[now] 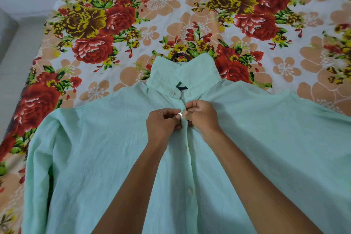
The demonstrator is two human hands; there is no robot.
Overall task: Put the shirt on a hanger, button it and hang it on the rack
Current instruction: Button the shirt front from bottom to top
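Across the upper half of the frame and down its left edge spreads a cotton bedsheet printed with large red, yellow and peach flowers point(117, 17). Over its lower part, filling the bottom half of the frame, lies a pale mint-green long-sleeved shirt of crinkled fabric point(95, 157), front side up, sleeves spread to the lower left and to the right edge. Its collar point(182, 74) stands just above the centre of the frame, and the collar button is undone. Down the middle runs the front placket, with small white buttons point(189, 191) showing below the hands.

At the centre of the frame the two hands meet on the placket a little below the collar. The left hand point(163, 123) has its fingers curled and pinches the left edge of the placket, a pale fingernail catching the light. The right hand point(202, 115) is likewise curled, its thumb and fingertips pinching the opposite edge, so that the two hands touch each other over one button place; the button itself is hidden by the fingers.

Above the collar, the black curved hook of a hanger point(179, 55) pokes out onto the sheet, and a dark piece of the hanger shows inside the open neck.
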